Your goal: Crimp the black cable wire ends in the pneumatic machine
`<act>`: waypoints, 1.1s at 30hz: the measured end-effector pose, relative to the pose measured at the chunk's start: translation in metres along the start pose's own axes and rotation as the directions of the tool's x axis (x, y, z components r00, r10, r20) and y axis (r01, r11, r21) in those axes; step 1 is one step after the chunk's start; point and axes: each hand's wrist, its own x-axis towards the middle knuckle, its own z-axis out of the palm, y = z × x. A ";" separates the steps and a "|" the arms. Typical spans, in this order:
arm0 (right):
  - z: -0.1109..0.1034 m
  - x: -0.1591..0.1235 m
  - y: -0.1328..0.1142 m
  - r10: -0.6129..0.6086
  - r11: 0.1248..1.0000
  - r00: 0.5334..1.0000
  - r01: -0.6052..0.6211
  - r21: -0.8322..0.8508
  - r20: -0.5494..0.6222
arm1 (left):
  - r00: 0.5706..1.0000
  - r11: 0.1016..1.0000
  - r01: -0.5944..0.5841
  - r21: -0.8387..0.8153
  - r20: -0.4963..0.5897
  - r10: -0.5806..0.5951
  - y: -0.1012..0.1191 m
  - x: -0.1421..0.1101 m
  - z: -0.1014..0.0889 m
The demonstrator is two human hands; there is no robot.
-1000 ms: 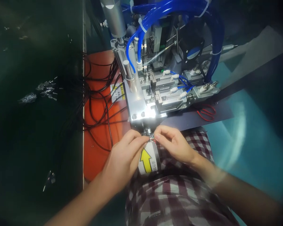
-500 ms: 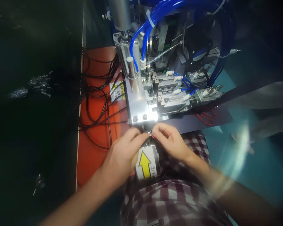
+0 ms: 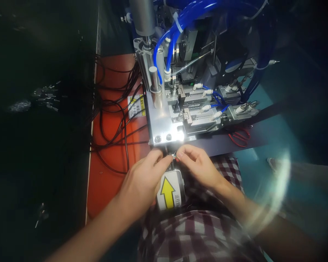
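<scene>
My left hand [image 3: 144, 174] is closed, thumb and forefinger pinched just in front of the machine's bright metal block [image 3: 164, 122]. Facing it from the right, my right hand [image 3: 198, 163] also pinches, its fingertips nearly touching the left thumb. Between both sets of fingertips shows a small shiny part [image 3: 174, 157] with a bit of red; it is too small to name and mostly covered. Just below the hands lies a white label plate [image 3: 168, 191] with a yellow arrow.
Black cables [image 3: 124, 123] loop over the orange-red surface [image 3: 109, 193] at left. Blue air hoses [image 3: 191, 16] arch above the pneumatic cylinders [image 3: 200, 120]. Red-handled pliers [image 3: 239, 138] lie on the dark ledge at right. Small clear parts [image 3: 46, 96] are scattered far left. Someone's shoe [image 3: 272, 163] shows at right.
The view has shifted slightly. Both hands keep their pinch in nearly the same place. At right, the other person's leg and shoe have moved.
</scene>
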 end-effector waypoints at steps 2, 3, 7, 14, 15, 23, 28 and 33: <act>0.000 0.000 -0.001 0.005 1.000 1.000 -0.005 -0.011 -0.002 | 1.000 1.000 -0.006 0.023 -0.002 0.006 0.000 0.000 -0.001; 0.001 -0.001 -0.002 0.009 1.000 1.000 -0.009 -0.016 -0.003 | 1.000 1.000 -0.006 0.029 -0.001 0.006 0.000 0.000 -0.001; 0.002 -0.001 -0.006 0.048 0.999 0.999 -0.049 -0.024 -0.024 | 1.000 1.000 -0.009 0.013 -0.009 0.009 0.001 0.001 -0.001; 0.003 -0.001 -0.007 0.069 0.997 0.996 -0.071 -0.025 -0.051 | 0.999 1.000 -0.014 -0.010 -0.032 0.013 0.000 0.002 -0.001; 0.004 -0.001 -0.005 0.046 0.998 0.997 -0.048 -0.029 -0.056 | 0.999 1.000 -0.018 -0.011 -0.035 0.018 0.000 0.002 -0.001; 0.005 -0.004 0.010 -0.141 0.984 0.987 0.131 -0.124 -0.079 | 0.999 1.000 -0.025 0.019 -0.029 0.026 0.000 0.000 0.000; 0.003 -0.003 0.011 -0.162 0.972 0.985 0.148 -0.180 -0.064 | 0.997 0.993 -0.063 0.102 -0.029 0.066 0.002 0.001 0.000; 0.004 -0.004 0.006 -0.014 0.997 0.998 0.010 -0.070 -0.062 | 0.994 0.971 -0.081 0.224 -0.049 0.095 0.005 0.003 0.000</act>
